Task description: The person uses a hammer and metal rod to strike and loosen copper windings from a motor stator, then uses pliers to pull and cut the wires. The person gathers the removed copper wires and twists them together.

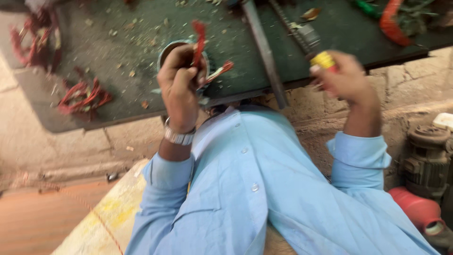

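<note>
My left hand (pixel 180 78) is closed around a bunch of red wires (pixel 200 45) that stick up and out to the right of the fist, over a round metal part (pixel 169 48) on the dark green worktop (pixel 118 52). A metal watch sits on that wrist. My right hand (pixel 347 78) grips a tool with a yellow and red handle (pixel 323 60) near the worktop's front edge. Both sleeves are light blue. The picture is blurred by motion.
Bundles of red wire (pixel 82 94) lie on the left of the worktop, more at the far left (pixel 33 40). A metal bar (pixel 263 49) runs across the worktop. An orange and green cable (pixel 389 19) lies top right. A motor (pixel 427 158) and a red part (pixel 415 205) stand at right.
</note>
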